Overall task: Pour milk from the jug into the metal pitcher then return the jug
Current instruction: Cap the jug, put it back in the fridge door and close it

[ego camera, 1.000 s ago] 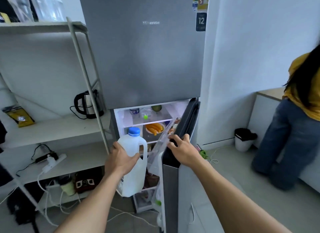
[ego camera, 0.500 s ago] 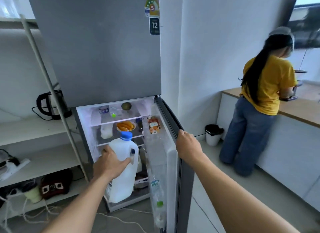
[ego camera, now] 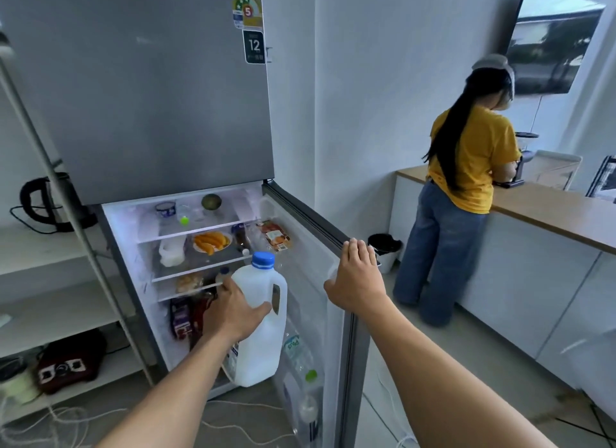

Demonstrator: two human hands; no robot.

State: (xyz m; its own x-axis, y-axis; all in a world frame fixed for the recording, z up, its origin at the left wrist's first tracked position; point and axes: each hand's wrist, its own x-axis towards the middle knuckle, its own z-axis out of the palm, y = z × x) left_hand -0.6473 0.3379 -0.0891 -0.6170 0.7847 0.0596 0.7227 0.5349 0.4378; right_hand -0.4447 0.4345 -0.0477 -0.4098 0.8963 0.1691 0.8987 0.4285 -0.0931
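A: Jug (ego camera: 261, 317) — white plastic, blue cap, upright, held in front of the open fridge (ego camera: 186, 241), low and just inside the doorway, next to the door shelves.

B: What's in the fridge?

A: Top shelf: a small tub and a round green fruit. Shelf below it: a plate of orange slices (ego camera: 211, 242) and a pale lump in plastic. Lower still, bagged food, blurry, can't say what. Under that, dark red and purple packets (ego camera: 186, 317), left of the jug.

B: Door?

A: Fridge door (ego camera: 333, 314) swung wide. Its upper rack has an orange-labelled packet and a dark jar. Its bottom rack has clear bottles (ego camera: 301, 357), one with a green cap, right beside the jug's base.

B: Left hand?

A: Left hand (ego camera: 233, 311) wraps the jug's body on the side away from the door, fingers (ego camera: 223, 289) curled round the far side, thumb across the front, stopping just short of the handle hole. Closed firmly on it, not through the handle.

B: Right?

A: Right hand (ego camera: 358, 281) lies on the fridge door's top edge, fingers draped over it, loosely spread, holding nothing else.

B: Jug contents?

A: Opaque, can't tell the level.

B: Anything else?

A: A person in a yellow top (ego camera: 466, 167) stands at the bench (ego camera: 550, 211), well right of the fridge.
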